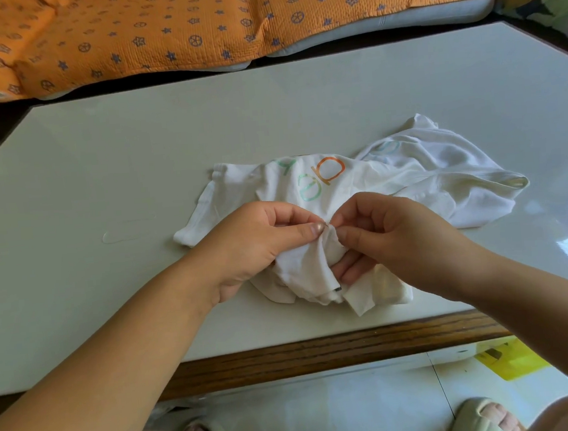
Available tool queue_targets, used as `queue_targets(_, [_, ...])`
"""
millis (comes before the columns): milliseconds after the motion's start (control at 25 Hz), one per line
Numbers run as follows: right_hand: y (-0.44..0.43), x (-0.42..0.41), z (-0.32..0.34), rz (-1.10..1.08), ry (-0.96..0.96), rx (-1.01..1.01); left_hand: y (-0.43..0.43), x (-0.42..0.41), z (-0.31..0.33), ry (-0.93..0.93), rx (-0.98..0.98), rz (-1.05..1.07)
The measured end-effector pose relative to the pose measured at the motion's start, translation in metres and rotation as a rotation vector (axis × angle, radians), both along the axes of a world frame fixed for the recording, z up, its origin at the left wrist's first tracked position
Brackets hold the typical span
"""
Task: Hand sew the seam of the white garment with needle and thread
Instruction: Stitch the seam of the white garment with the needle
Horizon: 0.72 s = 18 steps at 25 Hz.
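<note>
Pinching soft crumpled white garment (317, 263), both hands.

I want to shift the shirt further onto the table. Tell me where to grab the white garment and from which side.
Take the white garment by its loose far-right portion, coming from the right. That part lies spread flat on the table, clear of both hands. The near bunched fold is pinched between the left hand and right hand, where a small metal tip, probably the needle, shows, so avoid pulling there.

Bare table (135, 152) all around the crumpled garment (425, 177).
</note>
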State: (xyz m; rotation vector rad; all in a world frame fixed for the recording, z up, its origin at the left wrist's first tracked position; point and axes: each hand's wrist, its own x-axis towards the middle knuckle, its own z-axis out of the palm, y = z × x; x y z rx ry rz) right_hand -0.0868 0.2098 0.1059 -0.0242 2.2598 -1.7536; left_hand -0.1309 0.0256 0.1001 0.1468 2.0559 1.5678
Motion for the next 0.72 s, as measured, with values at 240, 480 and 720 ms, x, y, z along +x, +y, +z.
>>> queue_targets(240, [0.0014,-0.0036,-0.0001,-0.001,0.064,0.021,0.0042,0.0031,0.0005,-0.102,0.113,0.053])
queue_targets(480, [-0.0013,0.0021,-0.0012,0.058,0.164,0.181,0.0074,0.0038,-0.0023,-0.109,0.082,0.078])
queue_targets(720, [-0.0064,-0.0022,-0.001,-0.016,0.134,0.133,0.0072,0.0042,-0.0044,-0.027,0.034,0.068])
